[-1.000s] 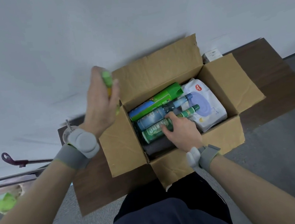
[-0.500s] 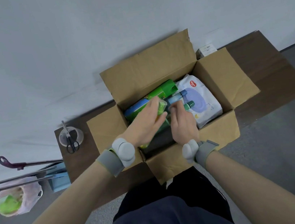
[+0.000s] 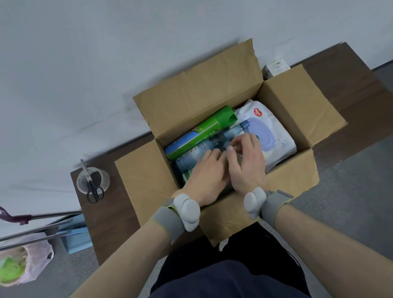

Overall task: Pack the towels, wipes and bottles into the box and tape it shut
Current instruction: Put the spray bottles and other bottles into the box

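In the box [image 3: 144,181], left of the soft wipes pack [image 3: 274,137], smooth, rigid, likely roll-prone bottles [image 3: 202,129] are being covered by the left hand [image 3: 204,175] and right hand [image 3: 246,167]; fingers are being curled, though any grasp cannot be told. Mid-body holds are judged safest.

I see a brown box [image 3: 197,93]; green can [image 3: 214,123], blue at its left end; white wipes [image 3: 274,137], lilac oval, red logo; dark brown table [image 3: 109,221]; black-handled scissors [image 3: 94,191].
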`<act>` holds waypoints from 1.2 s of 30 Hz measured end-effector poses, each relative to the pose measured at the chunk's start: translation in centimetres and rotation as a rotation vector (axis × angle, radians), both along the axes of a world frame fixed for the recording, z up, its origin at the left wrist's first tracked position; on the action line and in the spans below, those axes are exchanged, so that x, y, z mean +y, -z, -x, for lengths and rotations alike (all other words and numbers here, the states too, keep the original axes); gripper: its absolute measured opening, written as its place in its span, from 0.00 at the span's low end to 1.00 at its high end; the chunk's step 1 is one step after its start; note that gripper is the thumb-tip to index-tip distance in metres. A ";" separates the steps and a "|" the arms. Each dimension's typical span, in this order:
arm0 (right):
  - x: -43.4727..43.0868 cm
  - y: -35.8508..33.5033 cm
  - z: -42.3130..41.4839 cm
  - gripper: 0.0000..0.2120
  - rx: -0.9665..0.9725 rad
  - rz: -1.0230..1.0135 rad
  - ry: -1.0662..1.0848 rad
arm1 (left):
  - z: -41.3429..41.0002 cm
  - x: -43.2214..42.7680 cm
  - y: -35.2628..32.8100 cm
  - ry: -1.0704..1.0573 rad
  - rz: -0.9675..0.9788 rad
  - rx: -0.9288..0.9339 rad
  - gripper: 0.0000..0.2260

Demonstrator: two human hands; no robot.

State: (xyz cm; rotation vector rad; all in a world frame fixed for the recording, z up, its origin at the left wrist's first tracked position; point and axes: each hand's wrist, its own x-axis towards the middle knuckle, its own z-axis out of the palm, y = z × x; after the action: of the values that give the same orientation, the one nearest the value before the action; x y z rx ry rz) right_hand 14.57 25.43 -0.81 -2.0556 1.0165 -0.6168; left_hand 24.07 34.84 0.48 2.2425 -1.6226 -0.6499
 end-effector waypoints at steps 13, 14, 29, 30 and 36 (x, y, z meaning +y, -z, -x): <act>-0.2 -0.2 -0.4 0.03 0.361 -0.039 -0.118 | 0.7 1.1 0.7 -0.015 -0.092 0.176 0.22; -0.3 -0.2 -0.5 0.04 0.390 -0.057 -0.122 | 0.7 0.9 0.6 -0.023 -0.094 0.182 0.21; -7.6 -3.1 1.5 0.05 0.274 -0.370 -0.213 | 2.1 -5.8 -2.3 -0.459 -0.024 0.169 0.05; -8.6 -3.8 2.0 0.05 0.250 -0.369 -0.217 | 2.6 -6.9 -2.5 -0.495 0.007 0.175 0.05; -16.6 -7.1 7.2 0.08 0.133 -0.393 -0.246 | 8.6 -14.9 -4.8 -0.596 0.177 0.155 0.03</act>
State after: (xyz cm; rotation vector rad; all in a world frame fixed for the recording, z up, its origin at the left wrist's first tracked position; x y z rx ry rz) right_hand 7.34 8.80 6.32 -1.8461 0.8605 -0.1400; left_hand 15.44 19.95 5.25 2.3032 -0.8300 -0.4763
